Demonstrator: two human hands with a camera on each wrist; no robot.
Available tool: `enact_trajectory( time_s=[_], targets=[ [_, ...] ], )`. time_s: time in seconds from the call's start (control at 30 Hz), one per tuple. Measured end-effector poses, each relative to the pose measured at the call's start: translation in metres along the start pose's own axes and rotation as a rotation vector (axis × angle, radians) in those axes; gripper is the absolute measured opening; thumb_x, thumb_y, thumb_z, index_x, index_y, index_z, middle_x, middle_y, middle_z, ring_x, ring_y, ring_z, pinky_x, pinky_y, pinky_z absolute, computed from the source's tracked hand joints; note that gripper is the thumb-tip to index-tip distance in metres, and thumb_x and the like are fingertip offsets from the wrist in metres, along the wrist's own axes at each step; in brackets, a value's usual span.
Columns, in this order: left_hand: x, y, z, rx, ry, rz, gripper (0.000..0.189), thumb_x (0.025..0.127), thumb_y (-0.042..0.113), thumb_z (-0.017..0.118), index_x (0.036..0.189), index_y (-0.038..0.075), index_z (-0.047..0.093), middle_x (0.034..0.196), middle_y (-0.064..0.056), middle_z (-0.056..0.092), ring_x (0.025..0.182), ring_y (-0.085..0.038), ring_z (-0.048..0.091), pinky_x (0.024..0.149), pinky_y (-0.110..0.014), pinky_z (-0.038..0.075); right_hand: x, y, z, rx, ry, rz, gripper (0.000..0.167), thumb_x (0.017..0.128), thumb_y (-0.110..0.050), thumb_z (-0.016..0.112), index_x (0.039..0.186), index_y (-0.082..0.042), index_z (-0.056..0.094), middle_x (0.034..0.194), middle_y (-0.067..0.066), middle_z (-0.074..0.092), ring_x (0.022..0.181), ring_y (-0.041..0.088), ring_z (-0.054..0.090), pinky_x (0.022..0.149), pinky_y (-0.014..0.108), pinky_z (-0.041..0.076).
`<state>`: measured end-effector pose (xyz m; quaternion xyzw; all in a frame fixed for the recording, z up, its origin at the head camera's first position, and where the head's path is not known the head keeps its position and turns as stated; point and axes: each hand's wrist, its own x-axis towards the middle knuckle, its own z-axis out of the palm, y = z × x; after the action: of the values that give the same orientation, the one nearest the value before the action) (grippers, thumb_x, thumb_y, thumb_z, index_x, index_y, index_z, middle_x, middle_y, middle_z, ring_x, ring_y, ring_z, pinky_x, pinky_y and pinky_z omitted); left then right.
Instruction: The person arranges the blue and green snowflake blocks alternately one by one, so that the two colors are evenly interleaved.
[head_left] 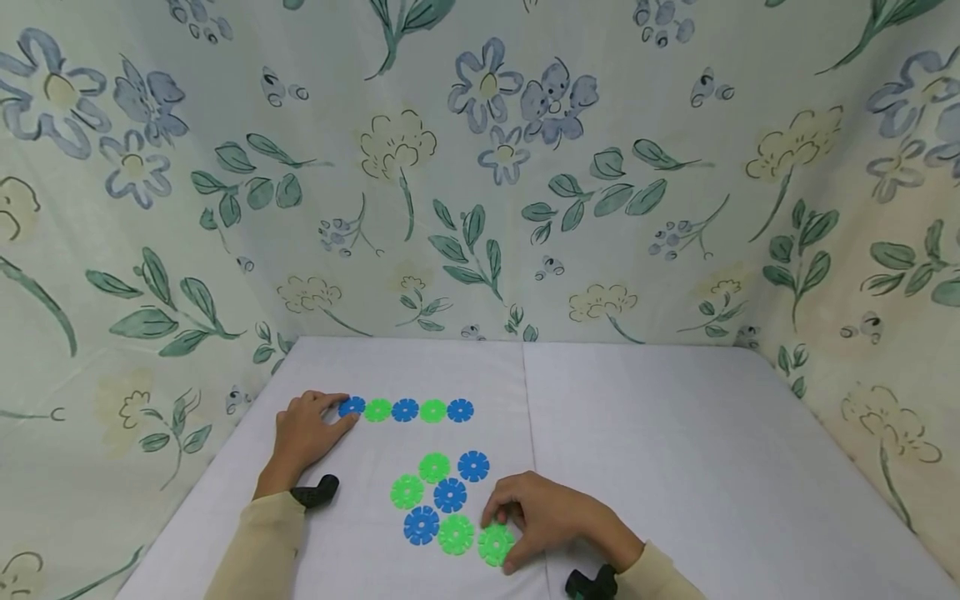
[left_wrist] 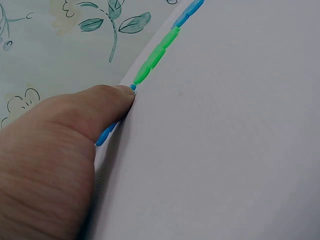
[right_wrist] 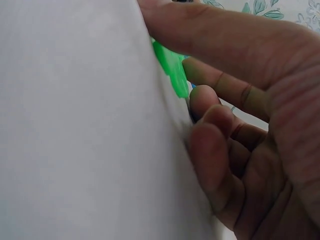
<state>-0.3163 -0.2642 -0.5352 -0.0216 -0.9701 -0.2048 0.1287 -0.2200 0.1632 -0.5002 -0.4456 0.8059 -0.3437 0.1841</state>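
My left hand (head_left: 306, 431) pinches a blue notched plastic disc (head_left: 352, 407) between thumb and fingertips. That disc forms the left end of a straight row in which blue and green discs alternate, with a green disc (head_left: 378, 410) right beside it. In the left wrist view, the thumb (left_wrist: 120, 95) covers part of the blue disc. Nearer the table's front, my right hand (head_left: 551, 517) holds a green notched disc (head_left: 496, 545) by its edges, thumb at the lower right and fingers above. The right wrist view shows this green disc (right_wrist: 170, 62) partly hidden behind the thumb.
Left of my right hand lies a loose group: green discs (head_left: 434, 467) (head_left: 407, 492) (head_left: 455, 534) and blue discs (head_left: 473, 466) (head_left: 450, 495) (head_left: 421, 525). A white cloth with a crease covers the table (head_left: 637, 433). Floral curtains (head_left: 480, 167) stand behind and at both sides.
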Motion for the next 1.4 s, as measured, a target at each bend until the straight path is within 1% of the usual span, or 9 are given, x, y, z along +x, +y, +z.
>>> enact_trajectory(
  time_s=[0.33,0.5,0.63,0.77,0.9,1.17,1.23,1.4],
  targets=[
    [-0.0005,0.0017,-0.0005,0.001,0.006,-0.001,0.054,0.089,0.055,0.068,0.132,0.022,0.066,0.126,-0.018,0.059,0.113,-0.039,0.053,0.088,-0.059,0.036,-0.0002,-0.0023,-0.0009,0.018,-0.015,0.003,0.042,0.073,-0.034,0.09,0.108,-0.024,0.071,0.093,-0.012,0.063,0.078,-0.003,0.053,0.064,0.014,0.046],
    [-0.001,0.0011,-0.0002,-0.003,0.006,-0.003,0.054,0.089,0.055,0.068,0.132,0.021,0.066,0.126,-0.018,0.059,0.114,-0.039,0.052,0.09,-0.059,0.035,-0.0001,-0.003,-0.0012,-0.005,-0.02,-0.002,0.041,0.073,-0.034,0.09,0.108,-0.024,0.071,0.094,-0.013,0.064,0.08,-0.004,0.054,0.066,0.015,0.047],
    [-0.0005,-0.0004,0.0012,-0.001,0.006,0.0,0.056,0.089,0.058,0.066,0.132,0.021,0.066,0.127,-0.018,0.059,0.115,-0.039,0.053,0.089,-0.059,0.035,0.0002,-0.002,-0.0002,-0.018,-0.024,-0.011,0.041,0.073,-0.034,0.09,0.109,-0.025,0.071,0.095,-0.013,0.064,0.08,-0.004,0.054,0.066,0.015,0.048],
    [-0.0002,-0.0019,0.0029,0.002,0.007,0.001,0.058,0.089,0.06,0.065,0.132,0.021,0.066,0.127,-0.018,0.059,0.115,-0.039,0.053,0.089,-0.059,0.035,0.0007,-0.0019,0.0008,-0.009,-0.029,-0.007,0.04,0.073,-0.034,0.09,0.107,-0.025,0.071,0.097,-0.014,0.064,0.081,-0.004,0.054,0.067,0.015,0.048],
    [-0.0004,-0.0022,0.0031,0.001,0.009,0.001,0.057,0.089,0.058,0.066,0.132,0.021,0.066,0.127,-0.018,0.06,0.115,-0.039,0.053,0.089,-0.059,0.035,0.0009,-0.0033,0.001,-0.005,-0.031,-0.008,0.038,0.073,-0.033,0.09,0.105,-0.025,0.071,0.097,-0.014,0.065,0.083,-0.003,0.055,0.071,0.015,0.049],
    [0.0001,-0.0006,0.0019,-0.002,0.011,0.001,0.055,0.089,0.057,0.067,0.132,0.022,0.066,0.127,-0.018,0.059,0.115,-0.039,0.053,0.09,-0.059,0.035,0.0021,-0.0023,0.002,-0.042,-0.028,-0.028,0.036,0.072,-0.034,0.089,0.103,-0.027,0.071,0.097,-0.017,0.064,0.083,-0.003,0.054,0.073,0.015,0.05],
    [0.0001,-0.0003,0.0018,-0.001,0.01,0.0,0.055,0.089,0.057,0.067,0.132,0.021,0.066,0.127,-0.018,0.059,0.115,-0.039,0.053,0.09,-0.059,0.035,0.0023,-0.0014,0.0023,-0.056,-0.026,-0.035,0.037,0.072,-0.034,0.089,0.102,-0.028,0.071,0.097,-0.019,0.064,0.082,-0.004,0.054,0.073,0.015,0.05],
    [-0.0003,0.0005,0.0018,0.0,0.011,-0.004,0.056,0.089,0.057,0.067,0.132,0.021,0.066,0.126,-0.018,0.059,0.114,-0.039,0.053,0.088,-0.058,0.035,0.0017,-0.0022,0.0027,-0.074,-0.026,-0.044,0.036,0.071,-0.035,0.089,0.102,-0.028,0.071,0.096,-0.019,0.063,0.08,-0.005,0.053,0.068,0.014,0.049]
  ],
)
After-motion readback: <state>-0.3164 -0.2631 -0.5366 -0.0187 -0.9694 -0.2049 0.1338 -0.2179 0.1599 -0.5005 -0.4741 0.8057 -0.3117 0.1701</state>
